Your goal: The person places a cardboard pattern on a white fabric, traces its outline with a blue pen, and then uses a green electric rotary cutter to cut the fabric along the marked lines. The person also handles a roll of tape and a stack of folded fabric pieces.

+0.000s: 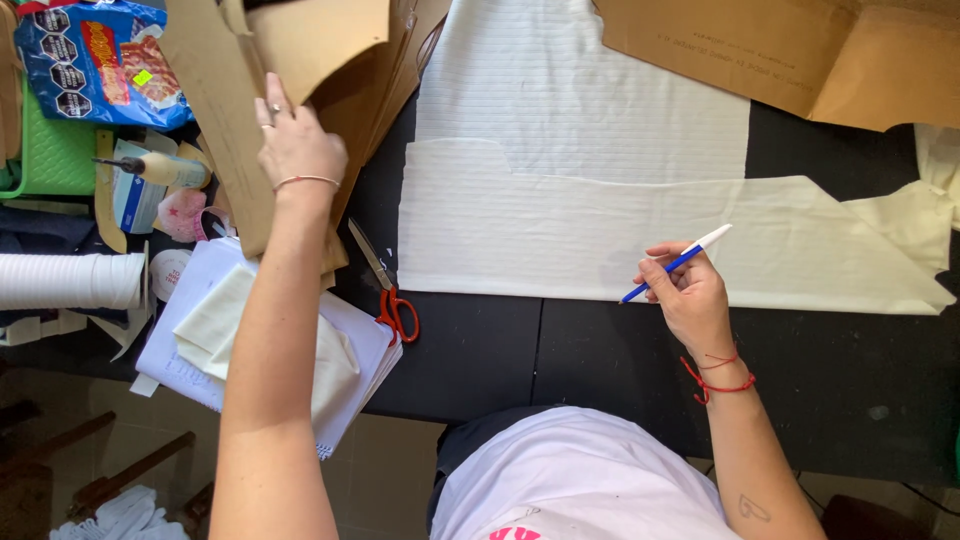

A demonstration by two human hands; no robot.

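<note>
Biggest thing here is the black table point(480, 350), which fills most of the view. Across it lies a big piece of cream fabric point(560, 230), ribbed with fine lines and cut into a stepped shape, flat on the tabletop. Brown cardboard pattern pieces point(740, 45) sit at the top right, overlapping the cloth's upper edge, and a second stack of brown cardboard patterns point(320, 60) is piled at the top left.

The left hand point(295, 145) is stretched out onto that left stack, fingers curled over the edge of one long cardboard strip point(225, 110) and gripping it. The right hand point(690, 295) rests at the lower edge of the fabric, fingers closed around a blue and white pen point(677, 263), which slants up to the right over the cloth.

Under the left forearm there's a white notebook point(190, 330) with a folded scrap of pale cloth point(215, 325) on top, hanging partly off the table edge. Just right of it lie red-handled scissors point(388, 290), closed, on bare table between notebook and fabric. Far left: a white ribbed tube point(70, 280), a green basket point(50, 150), and a blue snack bag point(100, 55).
</note>
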